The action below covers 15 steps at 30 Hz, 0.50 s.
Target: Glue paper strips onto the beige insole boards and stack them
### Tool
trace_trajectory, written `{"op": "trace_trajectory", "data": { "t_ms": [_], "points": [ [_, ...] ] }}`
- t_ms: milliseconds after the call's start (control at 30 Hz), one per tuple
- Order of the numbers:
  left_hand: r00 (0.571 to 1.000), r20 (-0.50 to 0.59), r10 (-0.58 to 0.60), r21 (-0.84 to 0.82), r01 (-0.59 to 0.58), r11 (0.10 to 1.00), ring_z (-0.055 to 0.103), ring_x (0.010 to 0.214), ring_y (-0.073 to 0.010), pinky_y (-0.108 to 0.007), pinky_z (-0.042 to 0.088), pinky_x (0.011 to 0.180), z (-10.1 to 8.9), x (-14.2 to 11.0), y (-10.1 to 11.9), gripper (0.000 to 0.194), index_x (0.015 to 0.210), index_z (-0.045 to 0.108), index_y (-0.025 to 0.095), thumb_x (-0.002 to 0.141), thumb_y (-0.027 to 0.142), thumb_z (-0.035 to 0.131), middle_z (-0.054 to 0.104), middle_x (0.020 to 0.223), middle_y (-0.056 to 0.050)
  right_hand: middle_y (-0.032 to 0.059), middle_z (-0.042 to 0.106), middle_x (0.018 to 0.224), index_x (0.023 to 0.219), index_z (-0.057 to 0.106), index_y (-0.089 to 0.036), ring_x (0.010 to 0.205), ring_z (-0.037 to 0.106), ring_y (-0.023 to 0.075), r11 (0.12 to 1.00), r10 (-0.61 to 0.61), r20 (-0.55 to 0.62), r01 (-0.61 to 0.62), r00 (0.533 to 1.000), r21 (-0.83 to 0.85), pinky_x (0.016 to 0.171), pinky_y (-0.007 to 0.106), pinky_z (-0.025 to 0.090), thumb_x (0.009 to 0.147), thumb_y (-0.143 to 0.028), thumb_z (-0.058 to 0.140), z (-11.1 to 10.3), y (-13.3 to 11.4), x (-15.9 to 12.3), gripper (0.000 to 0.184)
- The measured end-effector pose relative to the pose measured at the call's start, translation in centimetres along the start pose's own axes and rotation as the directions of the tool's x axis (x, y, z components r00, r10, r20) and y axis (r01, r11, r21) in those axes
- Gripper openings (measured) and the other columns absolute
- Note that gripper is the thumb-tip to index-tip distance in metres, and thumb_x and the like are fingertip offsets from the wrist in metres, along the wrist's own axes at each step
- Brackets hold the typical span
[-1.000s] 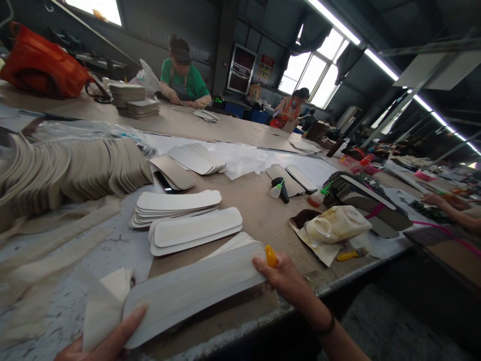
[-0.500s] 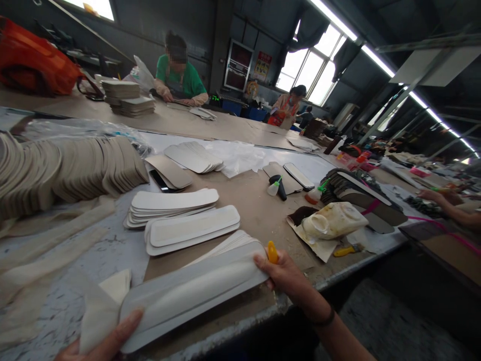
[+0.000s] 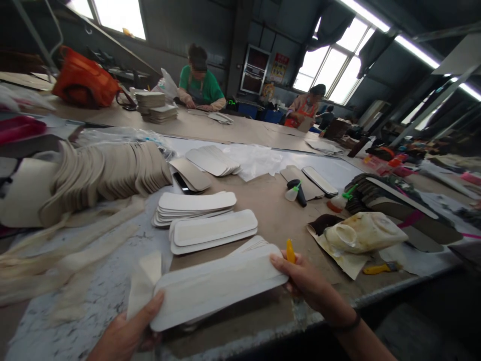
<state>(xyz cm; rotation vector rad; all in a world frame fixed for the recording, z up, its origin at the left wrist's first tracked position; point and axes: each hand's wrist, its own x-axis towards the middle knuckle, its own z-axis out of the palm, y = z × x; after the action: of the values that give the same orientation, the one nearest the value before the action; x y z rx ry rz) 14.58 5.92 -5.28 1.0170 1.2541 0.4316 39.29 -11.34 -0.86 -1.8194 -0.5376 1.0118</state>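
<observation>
Both my hands hold one long white padded strip (image 3: 218,286) just above the near edge of the worktable (image 3: 270,210). My left hand (image 3: 128,333) grips its left end, thumb on top, with a folded white scrap (image 3: 145,278) beside it. My right hand (image 3: 308,281) pinches the right end and also holds a small yellow-handled tool (image 3: 290,250) that sticks up between the fingers. Under the strip lies a pile of similar pieces (image 3: 250,245).
Two stacks of white strips (image 3: 203,220) lie just beyond. A fanned heap of tan pieces (image 3: 108,173) sits left, a crumpled glue jug (image 3: 364,231), glue bottles (image 3: 295,191) and dark soles (image 3: 391,200) right. Two other people (image 3: 199,85) work at the far side.
The view has shifted right and down. My left hand has slid further onto the strip, and the strip now lies flatter between both hands.
</observation>
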Motion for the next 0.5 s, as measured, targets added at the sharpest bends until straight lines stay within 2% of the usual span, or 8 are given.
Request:
{"op": "trace_trajectory", "data": {
  "t_ms": [100, 233, 300, 400, 500],
  "points": [
    [0.998, 0.064, -0.017, -0.015, 0.018, 1.0, 0.039, 0.036, -0.0097, -0.022, 0.031, 0.035, 0.1, 0.3, 1.7, 0.053, 0.039, 0.053, 0.016, 0.045, 0.062, 0.078, 0.046, 0.034, 0.0, -0.0083, 0.037, 0.038, 0.057, 0.045, -0.018, 0.034, 0.028, 0.0032, 0.997, -0.025, -0.034, 0.023, 0.999, -0.07, 0.034, 0.016, 0.016, 0.074, -0.061, 0.055, 0.1, -1.4, 1.2, 0.048],
    [0.995, 0.102, 0.003, -0.012, -0.002, 1.0, 0.039, 0.043, -0.0092, -0.021, 0.03, 0.04, 0.3, 1.6, 4.4, 0.047, 0.051, 0.055, 0.016, 0.048, 0.056, 0.08, 0.048, 0.043, 0.003, -0.0073, 0.038, 0.039, 0.054, 0.043, -0.019, 0.034, 0.029, 0.0042, 0.987, -0.074, -0.052, 0.066, 0.996, -0.148, 0.034, 0.017, 0.019, 0.077, -0.056, 0.052, 0.2, -3.8, 3.6, 0.045],
    [0.993, 0.114, 0.038, -0.018, -0.036, 0.999, 0.039, 0.045, -0.0096, -0.021, 0.03, 0.041, 0.7, 2.8, 5.8, 0.048, 0.056, 0.056, 0.016, 0.046, 0.056, 0.08, 0.048, 0.046, 0.003, -0.0062, 0.04, 0.038, 0.053, 0.042, -0.02, 0.034, 0.033, 0.0057, 0.956, -0.12, -0.08, 0.094, 0.99, -0.277, 0.034, 0.018, 0.022, 0.081, -0.053, 0.049, 0.1, -4.8, 5.3, 0.044],
    [0.987, 0.019, 0.157, 0.034, -0.158, 0.987, 0.039, 0.047, -0.0107, -0.023, 0.03, 0.044, 1.1, 4.9, 7.3, 0.05, 0.059, 0.057, 0.015, 0.042, 0.056, 0.08, 0.049, 0.047, 0.003, -0.003, 0.044, 0.038, 0.049, 0.041, -0.021, 0.036, 0.041, 0.0096, 0.802, -0.239, -0.156, 0.105, 0.958, -0.588, 0.04, 0.021, 0.029, 0.086, -0.044, 0.047, -0.3, -5.7, 8.0, 0.044],
    [0.97, -0.113, 0.217, 0.093, -0.207, 0.974, 0.039, 0.049, -0.0117, -0.024, 0.031, 0.046, 0.7, 6.0, 7.1, 0.054, 0.072, 0.062, 0.013, 0.041, 0.055, 0.077, 0.049, 0.048, 0.005, 0.0013, 0.05, 0.048, 0.052, 0.042, -0.022, 0.049, 0.051, 0.0154, 0.68, -0.349, -0.235, 0.073, 0.907, -0.73, 0.05, 0.025, 0.032, 0.084, -0.035, 0.055, -1.0, -5.8, 9.3, 0.037]
  ]
}}
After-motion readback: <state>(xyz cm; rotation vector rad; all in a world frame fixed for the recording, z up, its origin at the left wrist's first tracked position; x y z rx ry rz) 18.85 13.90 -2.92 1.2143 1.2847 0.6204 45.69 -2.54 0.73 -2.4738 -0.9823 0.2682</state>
